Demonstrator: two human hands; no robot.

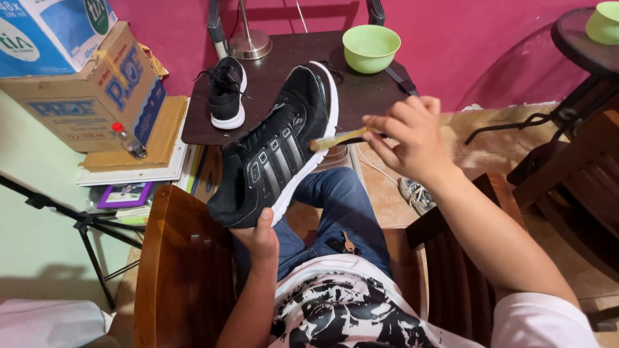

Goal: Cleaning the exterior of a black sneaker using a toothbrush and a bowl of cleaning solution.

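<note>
My left hand (259, 240) grips the heel of a black sneaker with white stripes and a white sole (278, 145), held up tilted over my lap. My right hand (407, 136) holds a small yellow brush (336, 139), whose bristle end touches the sneaker's white sole edge near the toe. A second black sneaker (226, 92) stands on the dark wooden table (361, 96) beyond, beside a light green bowl (371, 48). I sit in a wooden chair, wearing blue jeans and a white printed shirt.
Cardboard boxes (84, 90) are stacked at the left above books and a small bottle (127, 140). A lamp base (250, 44) stands on the table. Another green bowl (605, 22) sits on a round stand at the right. A tripod leg (84, 222) crosses the lower left.
</note>
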